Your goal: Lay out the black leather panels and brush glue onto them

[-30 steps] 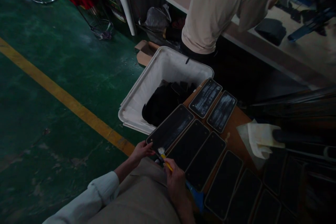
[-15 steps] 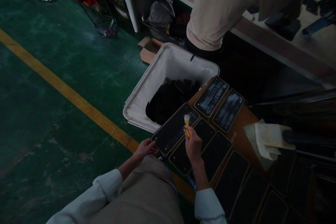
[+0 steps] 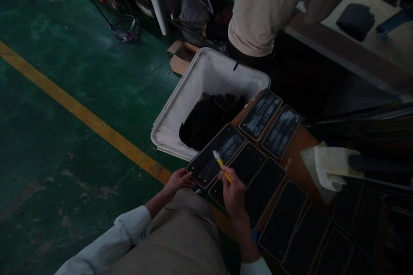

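Note:
My right hand (image 3: 233, 193) is closed round a small yellow-handled brush (image 3: 220, 163), its white bristles touching a dark rectangular panel (image 3: 217, 155) streaked with white. My left hand (image 3: 176, 180) grips that panel's near corner, fingers curled on its edge. The panel lies at the left end of a wooden board (image 3: 298, 142). Two more streaked panels (image 3: 260, 114) lie farther back, and several plain dark panels (image 3: 263, 189) run in rows to the right.
A white bin (image 3: 200, 86) holding dark pieces stands on the green floor beside the board. Another person in a beige top (image 3: 274, 4) stands at a bench behind it. A pale cloth (image 3: 325, 165) lies at the right. A yellow line (image 3: 80, 114) crosses the floor.
The brush went from the panel's near end up to its far end, then back to the middle, leaving white streaks. My left hand stayed on the corner.

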The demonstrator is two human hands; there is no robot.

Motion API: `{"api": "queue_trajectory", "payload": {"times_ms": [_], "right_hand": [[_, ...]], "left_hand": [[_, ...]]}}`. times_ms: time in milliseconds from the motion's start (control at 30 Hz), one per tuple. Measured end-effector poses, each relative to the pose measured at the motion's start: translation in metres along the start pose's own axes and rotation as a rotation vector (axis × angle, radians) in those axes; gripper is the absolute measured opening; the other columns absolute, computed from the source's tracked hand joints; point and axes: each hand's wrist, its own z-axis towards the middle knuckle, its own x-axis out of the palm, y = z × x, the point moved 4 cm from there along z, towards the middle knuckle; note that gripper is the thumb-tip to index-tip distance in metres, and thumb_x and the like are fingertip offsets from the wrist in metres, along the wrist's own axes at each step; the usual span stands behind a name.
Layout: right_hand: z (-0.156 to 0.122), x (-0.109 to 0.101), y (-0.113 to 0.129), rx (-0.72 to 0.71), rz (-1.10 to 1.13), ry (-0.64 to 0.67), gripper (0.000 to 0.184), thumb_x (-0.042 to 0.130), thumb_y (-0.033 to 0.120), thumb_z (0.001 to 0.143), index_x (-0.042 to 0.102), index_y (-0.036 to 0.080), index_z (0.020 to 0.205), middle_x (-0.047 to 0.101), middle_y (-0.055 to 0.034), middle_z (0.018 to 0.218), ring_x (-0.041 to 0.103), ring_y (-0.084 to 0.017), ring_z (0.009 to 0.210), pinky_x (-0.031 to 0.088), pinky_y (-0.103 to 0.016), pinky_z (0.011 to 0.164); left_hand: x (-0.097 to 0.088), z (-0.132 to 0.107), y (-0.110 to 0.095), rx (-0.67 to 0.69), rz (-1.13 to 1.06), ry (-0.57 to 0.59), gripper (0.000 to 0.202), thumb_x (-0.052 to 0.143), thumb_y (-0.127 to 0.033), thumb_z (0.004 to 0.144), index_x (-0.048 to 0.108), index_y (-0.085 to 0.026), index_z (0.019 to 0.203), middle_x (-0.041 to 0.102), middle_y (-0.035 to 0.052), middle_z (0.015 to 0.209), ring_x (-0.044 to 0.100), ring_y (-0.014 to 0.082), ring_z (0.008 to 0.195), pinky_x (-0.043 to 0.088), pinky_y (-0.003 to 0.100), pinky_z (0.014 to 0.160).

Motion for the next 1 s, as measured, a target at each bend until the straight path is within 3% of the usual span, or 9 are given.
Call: {"api": "queue_trajectory", "payload": {"times_ms": [133,233,333,467,567,633,733,833,1000], "right_hand": [[0.068,-0.017,-0.022,-0.072,-0.119,-0.125,0.027,0.045,0.033,0.100,0.062,0.019,0.117,0.072,-0.0085,0.105,0.071,-0.019,0.091,0.055,-0.031,0.083],[0.085,-0.007,-0.028,-0.111,-0.227,-0.121,0.029,0.043,0.031,0.100,0.062,0.017,0.116,0.072,-0.0106,0.106,0.070,-0.020,0.094,0.054,-0.032,0.083],[0.060,0.017,-0.019,-0.135,-0.267,-0.026,0.028,0.042,0.026,0.100,0.062,0.016,0.116,0.072,-0.0118,0.103,0.069,-0.021,0.092,0.054,-0.032,0.081],[-0.012,0.047,0.008,-0.158,-0.204,0.123,0.025,0.045,0.019,0.097,0.063,0.017,0.114,0.072,-0.0089,0.093,0.069,-0.020,0.084,0.054,-0.030,0.076],[-0.053,0.056,0.026,-0.154,-0.074,0.209,0.025,0.043,0.019,0.097,0.062,0.018,0.113,0.072,-0.0077,0.094,0.070,-0.019,0.085,0.054,-0.029,0.075],[-0.060,0.055,0.029,-0.064,0.046,0.256,0.023,0.043,0.023,0.099,0.062,0.020,0.110,0.072,-0.0055,0.093,0.070,-0.017,0.084,0.054,-0.026,0.074],[-0.041,0.043,0.017,0.154,0.209,0.258,0.024,0.042,0.032,0.100,0.062,0.022,0.109,0.070,-0.0009,0.081,0.068,-0.014,0.073,0.052,-0.023,0.068],[-0.002,0.027,-0.006,0.284,0.326,0.160,0.028,0.041,0.039,0.100,0.060,0.021,0.107,0.065,0.0011,0.072,0.065,-0.013,0.063,0.052,-0.022,0.062],[0.062,-0.003,-0.035,0.194,0.236,-0.078,0.030,0.043,0.043,0.099,0.061,0.020,0.107,0.066,-0.0006,0.079,0.066,-0.013,0.065,0.054,-0.025,0.066]], "left_hand": [[-0.005,0.000,-0.002,0.039,0.035,-0.030,0.051,0.071,-0.062,0.071,0.056,-0.016,0.084,0.068,0.0029,0.071,0.069,0.0169,0.061,0.055,0.026,0.057],[-0.006,-0.002,-0.005,0.062,0.054,-0.037,0.050,0.068,-0.064,0.072,0.055,-0.016,0.082,0.067,0.0022,0.069,0.068,0.0162,0.061,0.054,0.025,0.055],[-0.006,-0.003,-0.008,0.062,0.066,-0.040,0.050,0.069,-0.063,0.070,0.055,-0.016,0.080,0.066,0.0020,0.069,0.067,0.0153,0.059,0.053,0.024,0.055],[-0.007,-0.003,-0.010,0.053,0.060,-0.038,0.050,0.071,-0.063,0.068,0.054,-0.017,0.079,0.066,0.0019,0.067,0.066,0.0153,0.058,0.053,0.025,0.055],[-0.008,-0.001,-0.008,0.055,0.063,-0.036,0.050,0.071,-0.062,0.068,0.055,-0.016,0.078,0.066,0.0020,0.067,0.066,0.0151,0.058,0.053,0.024,0.055],[-0.009,0.001,-0.007,0.056,0.060,-0.031,0.051,0.072,-0.063,0.067,0.055,-0.016,0.078,0.066,0.0011,0.064,0.066,0.0148,0.057,0.053,0.025,0.056],[-0.010,0.002,-0.005,0.045,0.060,-0.020,0.053,0.072,-0.065,0.065,0.056,-0.016,0.078,0.066,0.0013,0.066,0.066,0.0152,0.058,0.054,0.025,0.056],[-0.011,0.004,-0.002,0.030,0.071,-0.015,0.055,0.072,-0.066,0.064,0.056,-0.016,0.080,0.068,0.0028,0.070,0.067,0.0164,0.060,0.053,0.026,0.056],[-0.014,0.006,0.002,0.038,0.092,0.005,0.055,0.069,-0.068,0.068,0.056,-0.016,0.083,0.067,0.0021,0.071,0.067,0.0165,0.063,0.053,0.026,0.057]]}}
